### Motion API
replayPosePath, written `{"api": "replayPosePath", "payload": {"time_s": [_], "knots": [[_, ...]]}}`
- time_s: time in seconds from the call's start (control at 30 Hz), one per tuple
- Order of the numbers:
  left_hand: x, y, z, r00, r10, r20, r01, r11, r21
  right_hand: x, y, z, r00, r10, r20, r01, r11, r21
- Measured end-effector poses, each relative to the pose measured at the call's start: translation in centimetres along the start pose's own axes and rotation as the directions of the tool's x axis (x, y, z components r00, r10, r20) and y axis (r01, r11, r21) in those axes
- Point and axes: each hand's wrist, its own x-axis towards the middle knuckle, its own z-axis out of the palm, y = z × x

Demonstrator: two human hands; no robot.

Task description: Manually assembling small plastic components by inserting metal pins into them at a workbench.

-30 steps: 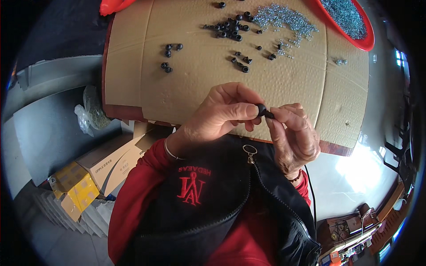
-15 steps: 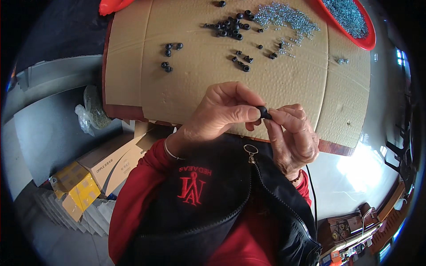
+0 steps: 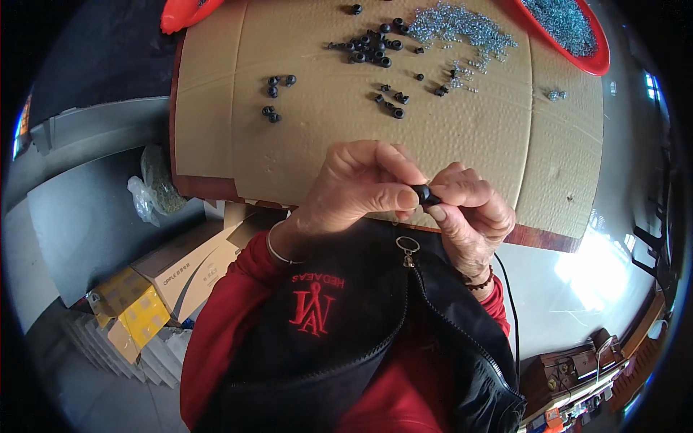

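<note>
Just over the near edge of the cardboard-topped table, my left hand [image 3: 361,184] pinches a small rounded black plastic cord lock [image 3: 424,195] between thumb and index finger. From the other side my right hand [image 3: 473,206] grips the same piece with thumb and fingertips, hiding part of it. Beyond my hands lie a small cluster of black plastic parts [image 3: 393,105] and a larger pile of them [image 3: 372,47]. Tiny metal springs [image 3: 462,29] are spread beside that pile. A few more black pieces [image 3: 273,91] lie to the left.
A red tray [image 3: 598,63] heaped with springs stands at the far right, and part of another red container [image 3: 189,14] shows far left. The cardboard sheet [image 3: 310,151] covers the table. Cartons [image 3: 191,267] and a plastic bag [image 3: 159,180] are left of me.
My right fingers have shifted: the thumb is now lower against the black piece and the index finger lies above it. Both hands stay in nearly the same place.
</note>
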Motion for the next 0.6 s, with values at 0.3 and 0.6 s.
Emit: {"api": "replayPosePath", "payload": {"time_s": [0.3, 0.6], "knots": [[-0.2, 1.3, 0.4, 0.998, 0.062, 0.011, -0.063, 0.961, 0.271, 0.7, -1.2, 1.0, 0.923, 0.384, -0.018, -0.363, 0.886, 0.289], [0.1, 3.0, 0.2, 0.996, -0.092, -0.01, 0.09, 0.947, 0.308, 2.0, -1.3, -0.4, 0.877, 0.42, 0.234, -0.453, 0.885, 0.108]]}}
